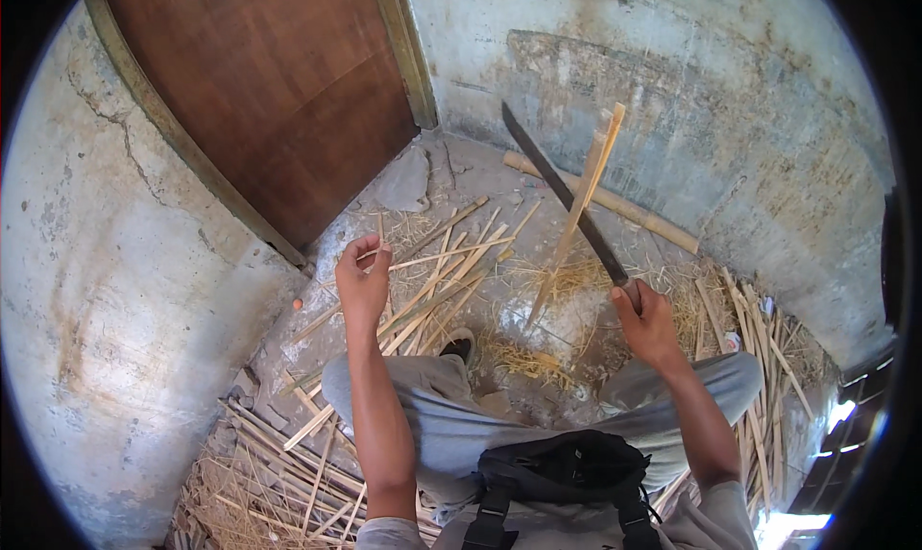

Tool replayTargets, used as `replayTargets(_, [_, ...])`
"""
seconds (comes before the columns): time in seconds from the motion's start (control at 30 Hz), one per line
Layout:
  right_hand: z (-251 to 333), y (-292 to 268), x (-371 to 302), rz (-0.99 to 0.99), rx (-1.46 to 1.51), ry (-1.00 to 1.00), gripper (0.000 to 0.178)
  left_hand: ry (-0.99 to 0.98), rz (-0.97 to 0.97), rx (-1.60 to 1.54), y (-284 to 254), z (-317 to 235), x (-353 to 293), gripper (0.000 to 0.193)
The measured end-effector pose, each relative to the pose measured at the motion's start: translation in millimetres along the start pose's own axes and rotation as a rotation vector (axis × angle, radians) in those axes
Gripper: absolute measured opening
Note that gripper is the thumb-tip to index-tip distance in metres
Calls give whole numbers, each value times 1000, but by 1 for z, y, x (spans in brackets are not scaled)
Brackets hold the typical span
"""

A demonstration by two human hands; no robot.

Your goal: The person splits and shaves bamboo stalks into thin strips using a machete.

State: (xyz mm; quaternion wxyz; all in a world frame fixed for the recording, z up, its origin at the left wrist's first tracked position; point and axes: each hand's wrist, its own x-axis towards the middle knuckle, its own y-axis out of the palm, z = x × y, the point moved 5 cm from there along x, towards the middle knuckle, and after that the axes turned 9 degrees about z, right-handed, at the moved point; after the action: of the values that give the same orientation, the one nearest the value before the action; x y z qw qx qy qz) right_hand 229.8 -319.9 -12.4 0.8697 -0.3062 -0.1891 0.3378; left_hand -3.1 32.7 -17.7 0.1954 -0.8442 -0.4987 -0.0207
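Observation:
In my right hand [645, 321] is the handle of a machete, closed in my fingers. The long dark machete blade [533, 146] slants up and to the left. It crosses an upright piece of split bamboo [576, 209], whose top parts into two; whether the blade is wedged in the split I cannot tell. My left hand [363, 273] is raised over the floor, fingers curled toward the thumb. A thin strip [381, 225] shows just above the thumb, but what lies between the fingers is hidden. Below and beside that hand lie several loose bamboo strips [451, 271].
A whole bamboo pole [624, 209] lies along the stained wall [672, 98]. More strips lie piled at right [759, 387] and lower left [288, 464]. A brown door [269, 89] stands at far left. My crossed legs [413, 387] and black bag [567, 464] are close in front.

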Motion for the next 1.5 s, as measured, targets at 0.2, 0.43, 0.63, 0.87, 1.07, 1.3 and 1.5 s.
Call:
replayTargets(0.2, [21, -34, 1, -21, 254, 88, 36, 14, 8, -17, 6, 0, 2, 30])
replayTargets(0.43, [122, -154, -14, -432, 295, -137, 41, 4, -20, 18, -1, 0, 0, 31])
replayTargets(0.63, [149, -169, -31, -576, 391, -117, 45, 19, -7, 31, 8, -4, 4, 32])
replayTargets(0.87, [6, -22, 7, -154, -210, -278, 33, 41, -3, 17, 8, -6, 2, 33])
replayTargets(1.07, [-30, 36, -8, -22, 12, -45, 35, 29, -16, 49, 3, -2, 1, 32])
replayTargets(1.3, [-5, 0, 1, -72, 103, 42, 36, 69, -25, 82, 6, 0, 1, 31])
replayTargets(1.5, [110, -111, 8, -379, 362, -99, 32, 79, -23, 105, 4, -1, 2, 31])
